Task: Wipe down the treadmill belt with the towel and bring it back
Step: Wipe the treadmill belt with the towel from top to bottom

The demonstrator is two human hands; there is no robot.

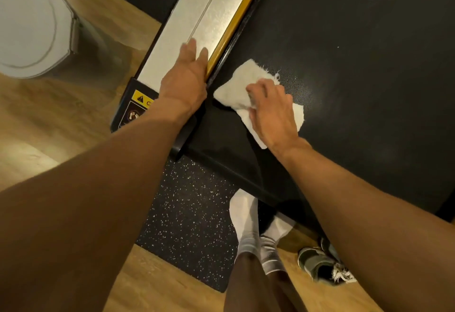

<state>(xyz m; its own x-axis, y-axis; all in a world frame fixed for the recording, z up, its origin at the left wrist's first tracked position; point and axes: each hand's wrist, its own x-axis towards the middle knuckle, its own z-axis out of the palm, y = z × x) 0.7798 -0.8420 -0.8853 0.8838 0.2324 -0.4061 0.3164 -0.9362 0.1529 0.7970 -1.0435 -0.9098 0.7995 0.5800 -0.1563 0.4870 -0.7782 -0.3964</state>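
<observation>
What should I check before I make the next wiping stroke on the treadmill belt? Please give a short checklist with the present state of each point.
1. The towel lies on the belt: ok.
2. The right hand holds the towel, with its fingers curled into the cloth: ok.
3. The left hand rests on the side rail, with its fingers off the belt: ok.
4. The feet, in white socks, stand on the floor behind the belt's end, not on the belt: ok.
5. The belt is stopped: cannot tell from one picture.
</observation>
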